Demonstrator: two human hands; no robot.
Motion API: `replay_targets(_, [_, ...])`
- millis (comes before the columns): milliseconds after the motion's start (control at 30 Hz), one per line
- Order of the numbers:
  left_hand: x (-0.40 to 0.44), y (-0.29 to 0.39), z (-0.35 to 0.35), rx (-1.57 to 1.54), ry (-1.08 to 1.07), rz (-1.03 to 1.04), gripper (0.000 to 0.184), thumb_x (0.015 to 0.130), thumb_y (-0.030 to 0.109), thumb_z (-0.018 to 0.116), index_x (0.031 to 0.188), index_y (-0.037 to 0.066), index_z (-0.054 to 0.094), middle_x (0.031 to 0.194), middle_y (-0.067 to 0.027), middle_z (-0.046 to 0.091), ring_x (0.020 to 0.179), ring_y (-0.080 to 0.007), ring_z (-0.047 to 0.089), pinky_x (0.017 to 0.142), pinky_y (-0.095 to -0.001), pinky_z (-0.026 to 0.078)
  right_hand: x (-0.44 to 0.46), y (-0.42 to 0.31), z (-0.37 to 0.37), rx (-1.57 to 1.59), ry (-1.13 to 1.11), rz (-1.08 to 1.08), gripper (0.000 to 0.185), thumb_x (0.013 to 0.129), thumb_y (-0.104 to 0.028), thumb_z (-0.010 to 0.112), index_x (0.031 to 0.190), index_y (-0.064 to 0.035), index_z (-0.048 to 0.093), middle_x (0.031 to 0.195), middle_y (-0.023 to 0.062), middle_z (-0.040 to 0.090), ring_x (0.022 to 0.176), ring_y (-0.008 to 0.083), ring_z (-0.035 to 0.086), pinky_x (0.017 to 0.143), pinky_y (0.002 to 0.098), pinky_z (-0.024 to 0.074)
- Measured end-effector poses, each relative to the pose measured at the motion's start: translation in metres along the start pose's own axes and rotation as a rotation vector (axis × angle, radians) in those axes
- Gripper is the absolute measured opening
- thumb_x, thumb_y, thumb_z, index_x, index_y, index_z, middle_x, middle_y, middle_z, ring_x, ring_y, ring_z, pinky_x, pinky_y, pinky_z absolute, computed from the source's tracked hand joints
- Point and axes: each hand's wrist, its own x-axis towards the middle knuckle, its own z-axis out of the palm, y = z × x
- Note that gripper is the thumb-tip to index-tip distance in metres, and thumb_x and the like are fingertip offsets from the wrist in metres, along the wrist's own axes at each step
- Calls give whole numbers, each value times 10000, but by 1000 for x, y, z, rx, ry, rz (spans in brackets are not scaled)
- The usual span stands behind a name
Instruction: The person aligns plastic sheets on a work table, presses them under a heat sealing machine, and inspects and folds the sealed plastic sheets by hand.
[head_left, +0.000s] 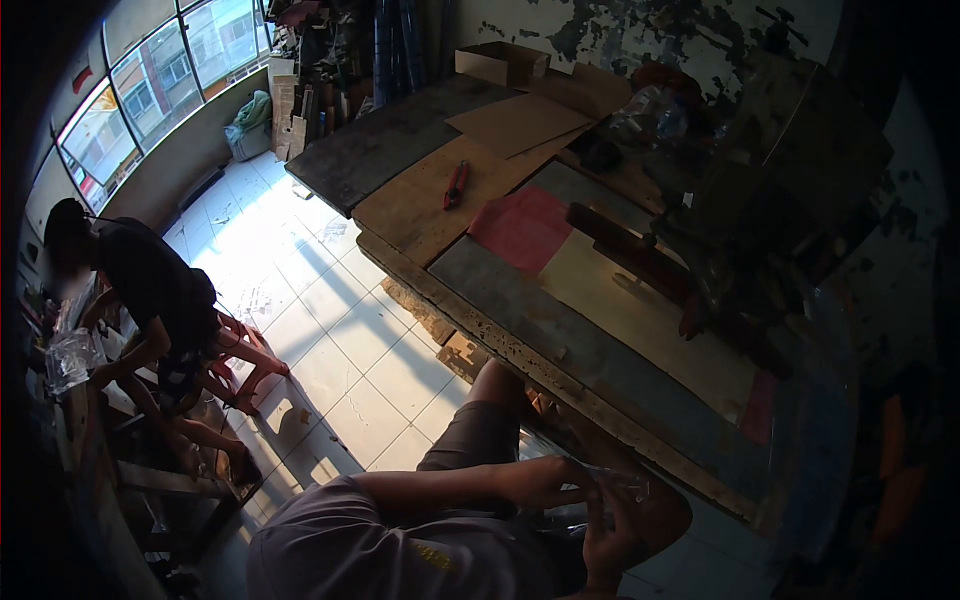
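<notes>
My left hand (562,484) and my right hand (612,528) meet low in the view, above my lap. The fingers of both are pinched together around a piece of clear plastic (628,484), thin and shiny, which looks like a bag or film. Part of it hides behind the fingers, and shade makes its contents, if any, impossible to make out. The edge of the worktable (560,385) lies just beyond my hands and over my knee.
Red-handled pliers (456,186), cardboard (520,122) and a red sheet (522,228) lie on the table. A dark machine (770,190) stands at its right. At left, another person (160,290) bends over a bench with clear plastic (72,360), beside a red stool (255,360).
</notes>
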Motion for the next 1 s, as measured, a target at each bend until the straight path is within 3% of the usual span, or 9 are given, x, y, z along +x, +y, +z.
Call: replay_targets(1000, [0, 13, -4, 36, 7, 1, 258, 1034, 173, 623, 1141, -38, 725, 1094, -206, 751, 1019, -332, 730, 899, -405, 580, 1, 13, 0, -10, 54, -140, 236, 931, -166, 779, 1113, -18, 753, 1007, 122, 756, 925, 293, 718, 838, 403, 548])
